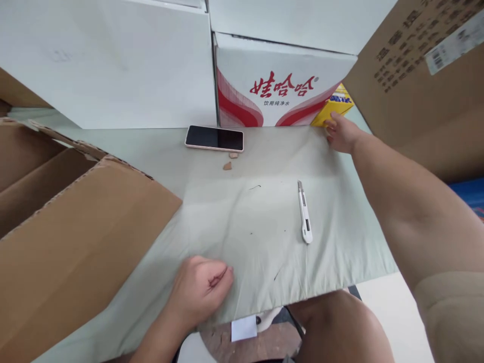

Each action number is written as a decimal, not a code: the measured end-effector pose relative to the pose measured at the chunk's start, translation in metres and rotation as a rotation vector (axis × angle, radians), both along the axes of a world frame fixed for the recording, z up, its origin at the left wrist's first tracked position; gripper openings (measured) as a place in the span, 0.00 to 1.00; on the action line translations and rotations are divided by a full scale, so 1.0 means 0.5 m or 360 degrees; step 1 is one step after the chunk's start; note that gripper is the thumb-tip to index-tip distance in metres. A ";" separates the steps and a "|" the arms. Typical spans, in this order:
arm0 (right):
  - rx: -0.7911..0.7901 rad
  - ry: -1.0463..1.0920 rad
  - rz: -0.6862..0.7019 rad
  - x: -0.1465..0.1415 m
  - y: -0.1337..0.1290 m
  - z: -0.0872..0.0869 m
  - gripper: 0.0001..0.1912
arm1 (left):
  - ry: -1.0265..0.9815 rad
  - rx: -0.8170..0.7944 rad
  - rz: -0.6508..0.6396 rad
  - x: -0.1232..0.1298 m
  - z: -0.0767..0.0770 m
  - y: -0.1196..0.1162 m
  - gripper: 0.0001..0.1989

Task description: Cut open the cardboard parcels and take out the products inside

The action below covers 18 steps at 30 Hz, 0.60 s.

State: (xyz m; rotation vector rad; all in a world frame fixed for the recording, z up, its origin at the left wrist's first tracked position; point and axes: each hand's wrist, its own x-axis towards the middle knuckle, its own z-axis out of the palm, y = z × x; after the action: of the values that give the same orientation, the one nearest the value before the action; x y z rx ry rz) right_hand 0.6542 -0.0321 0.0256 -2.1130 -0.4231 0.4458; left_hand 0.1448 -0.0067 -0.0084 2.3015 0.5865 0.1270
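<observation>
At the back right, a yellow box (329, 111) with blue print leans against a white carton (242, 65) with red lettering. My right hand (342, 132) reaches over to this box, its fingers at the lower right part; whether they grip it is hard to tell. Near the front edge of the cloth-covered table (242, 212), my left hand (204, 287) rests closed in a loose fist, with nothing visible in it. A white utility knife (304, 217) lies right of the middle, its blade end pointing away from me.
Below the cartons lies a phone (214, 138), screen up, with two small brown scraps (227, 166) beside it. An open cardboard box (98, 227) takes up the left side. A large brown carton (423, 96) stands at the right.
</observation>
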 end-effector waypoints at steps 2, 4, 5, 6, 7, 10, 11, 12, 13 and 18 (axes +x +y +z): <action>-0.0022 0.0041 -0.0053 -0.009 0.004 0.008 0.17 | 0.0095 -0.0064 0.0013 0.002 0.007 0.003 0.21; -0.0036 0.0038 -0.0120 -0.035 -0.002 0.026 0.12 | 0.0190 -0.0093 0.0032 0.006 0.014 0.002 0.21; -0.0036 0.0012 -0.0128 -0.055 -0.006 0.038 0.10 | 0.0234 -0.0095 0.0039 0.008 0.018 0.001 0.21; -0.0031 -0.0017 -0.0103 -0.083 -0.009 0.052 0.07 | 0.0270 -0.0094 0.0041 0.009 0.021 -0.002 0.20; -0.0021 -0.0050 -0.0029 -0.116 -0.010 0.067 0.05 | 0.0293 -0.0089 0.0036 0.010 0.024 -0.005 0.20; 0.0072 -0.0162 0.0452 -0.258 0.008 0.119 0.06 | 0.0279 -0.0075 0.0014 0.003 0.031 -0.018 0.20; 0.0120 -0.0196 0.0670 -0.317 0.021 0.138 0.08 | 0.0251 -0.0074 0.0013 -0.003 0.032 -0.022 0.20; 0.0174 -0.0222 0.0882 -0.379 0.038 0.158 0.11 | 0.0221 -0.0078 0.0017 -0.009 0.035 -0.027 0.20; 0.0225 -0.0239 0.1072 -0.442 0.058 0.179 0.14 | 0.0194 -0.0090 0.0028 -0.017 0.037 -0.032 0.20; 0.0100 -0.0279 0.1437 -0.700 0.180 0.266 0.27 | 0.0065 -0.0120 0.0126 -0.062 0.052 -0.046 0.21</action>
State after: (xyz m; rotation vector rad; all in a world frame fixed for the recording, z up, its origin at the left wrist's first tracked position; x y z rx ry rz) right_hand 0.3039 0.0576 0.1585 -1.8058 -1.4848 0.7331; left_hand 0.1140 -0.0296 0.0176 2.2130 0.6923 0.0943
